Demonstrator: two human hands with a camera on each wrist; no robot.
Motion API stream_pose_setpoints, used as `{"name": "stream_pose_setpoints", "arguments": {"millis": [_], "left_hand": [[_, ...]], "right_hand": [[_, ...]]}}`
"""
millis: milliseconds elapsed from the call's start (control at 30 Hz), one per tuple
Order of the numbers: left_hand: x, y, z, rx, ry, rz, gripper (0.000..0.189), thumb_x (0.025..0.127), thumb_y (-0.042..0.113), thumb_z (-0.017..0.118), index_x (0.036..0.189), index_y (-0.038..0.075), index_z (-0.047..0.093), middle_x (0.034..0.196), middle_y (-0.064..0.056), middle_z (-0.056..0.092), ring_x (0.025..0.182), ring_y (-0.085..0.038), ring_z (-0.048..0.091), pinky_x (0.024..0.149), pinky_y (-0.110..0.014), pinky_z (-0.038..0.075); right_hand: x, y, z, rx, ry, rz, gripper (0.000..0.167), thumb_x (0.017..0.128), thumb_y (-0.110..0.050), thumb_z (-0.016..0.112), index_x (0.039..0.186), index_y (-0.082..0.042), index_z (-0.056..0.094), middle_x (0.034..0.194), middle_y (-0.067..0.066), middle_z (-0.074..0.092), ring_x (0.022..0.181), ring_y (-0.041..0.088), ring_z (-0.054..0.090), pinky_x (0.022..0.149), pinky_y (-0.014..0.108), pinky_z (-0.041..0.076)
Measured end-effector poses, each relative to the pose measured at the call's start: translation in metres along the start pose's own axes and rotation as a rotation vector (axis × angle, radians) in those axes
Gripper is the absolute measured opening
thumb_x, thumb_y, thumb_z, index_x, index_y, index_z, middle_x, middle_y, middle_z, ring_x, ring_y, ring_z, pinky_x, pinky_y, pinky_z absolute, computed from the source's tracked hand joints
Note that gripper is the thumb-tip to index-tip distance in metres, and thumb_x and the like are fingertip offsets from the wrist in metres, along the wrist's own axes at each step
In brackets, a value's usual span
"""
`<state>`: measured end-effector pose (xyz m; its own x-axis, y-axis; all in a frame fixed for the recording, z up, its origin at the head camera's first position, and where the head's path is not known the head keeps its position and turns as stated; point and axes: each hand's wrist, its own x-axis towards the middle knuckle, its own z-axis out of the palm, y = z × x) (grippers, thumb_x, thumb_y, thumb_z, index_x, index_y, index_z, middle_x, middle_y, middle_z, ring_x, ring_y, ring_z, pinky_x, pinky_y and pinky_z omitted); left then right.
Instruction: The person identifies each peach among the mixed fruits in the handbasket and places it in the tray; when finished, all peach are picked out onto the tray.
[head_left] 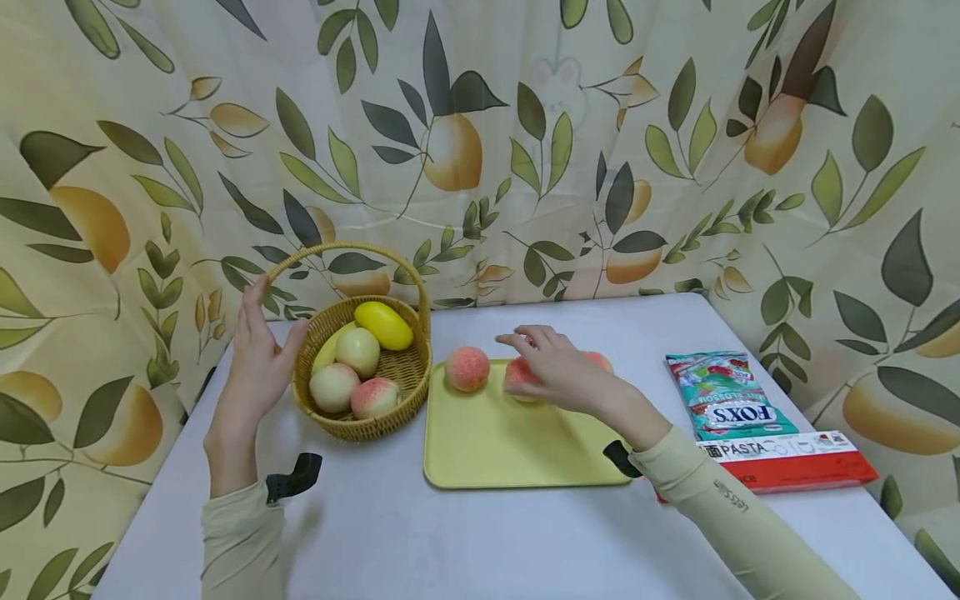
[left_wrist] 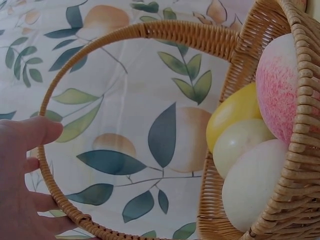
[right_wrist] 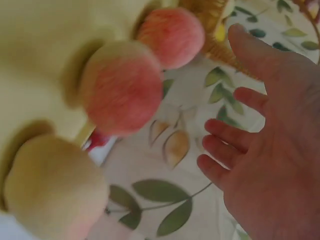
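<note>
My left hand (head_left: 251, 358) is raised at the left of a wicker basket (head_left: 412, 408), thumb spread apart and fingertips right at the arched handle (left_wrist: 127, 31). Inside the basket lie a yellow oval fruit (head_left: 384, 325), a banana (head_left: 328, 350), a pale green round fruit (head_left: 357, 352), a pale peach (head_left: 334, 387) and a pink-blushed peach (head_left: 375, 398). Over the yellow-green tray (head_left: 525, 458), my right hand (right_wrist: 270, 145) has its fingers extended, holding nothing. Three peaches stand along the tray's far side: a left one (head_left: 467, 368), a middle one (right_wrist: 122, 87) partly behind the hand, and a right one (right_wrist: 55, 187).
Right of the tray lie a green FOX'S candy bag (head_left: 727, 396) and a red and white PASTA box (head_left: 795, 471). A small red thing (right_wrist: 97, 141) shows beyond the tray's far edge. A leaf-and-fruit patterned curtain (head_left: 495, 225) hangs behind the white table (head_left: 375, 517).
</note>
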<state>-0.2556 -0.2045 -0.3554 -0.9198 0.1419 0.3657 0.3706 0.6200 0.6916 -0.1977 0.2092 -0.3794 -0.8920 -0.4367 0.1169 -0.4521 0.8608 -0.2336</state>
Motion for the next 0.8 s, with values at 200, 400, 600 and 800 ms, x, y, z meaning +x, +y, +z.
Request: {"name": "stream_pose_setpoints", "arguments": {"millis": [200,400,600,800], "left_hand": [[-0.001,0.0,0.001,0.004,-0.005,-0.007,0.079,0.107,0.037,0.05,0.165,0.022,-0.001,0.174,-0.016,-0.001,0.159,-0.048,0.004,0.121,-0.075,0.011],[0.0,0.001,-0.002,0.008,-0.006,-0.023,0.078,0.107,0.038,0.05,0.165,0.028,-0.002,0.174,-0.014,-0.002,0.159,-0.048,0.004,0.12,-0.077,0.011],[0.0,-0.002,-0.001,-0.007,0.002,-0.006,0.079,0.107,0.037,0.052,0.165,0.025,0.0,0.174,-0.014,-0.001,0.159,-0.046,0.005,0.122,-0.075,0.012],[0.0,-0.001,0.0,-0.006,0.012,0.005,0.079,0.106,0.04,0.052,0.165,0.025,0.001,0.174,-0.014,0.004,0.158,-0.047,0.01,0.12,-0.076,0.015]], "right_hand": [[0.026,-0.028,0.004,0.067,0.009,-0.046,0.067,0.098,-0.045,0.068,0.154,-0.018,0.044,0.152,0.017,0.049,0.139,0.04,0.049,0.115,0.058,0.041],[0.061,-0.061,0.018,0.086,-0.065,-0.135,0.066,0.1,-0.048,0.063,0.155,-0.018,0.042,0.151,0.011,0.05,0.141,0.032,0.048,0.119,0.052,0.039],[0.098,-0.101,0.038,0.035,-0.164,-0.215,0.064,0.103,-0.051,0.055,0.158,-0.022,0.038,0.156,0.01,0.047,0.143,0.03,0.047,0.12,0.048,0.041],[0.125,-0.132,0.057,0.026,-0.187,-0.302,0.057,0.107,-0.045,0.048,0.16,-0.026,0.037,0.16,0.005,0.044,0.148,0.024,0.041,0.124,0.041,0.036]]}}
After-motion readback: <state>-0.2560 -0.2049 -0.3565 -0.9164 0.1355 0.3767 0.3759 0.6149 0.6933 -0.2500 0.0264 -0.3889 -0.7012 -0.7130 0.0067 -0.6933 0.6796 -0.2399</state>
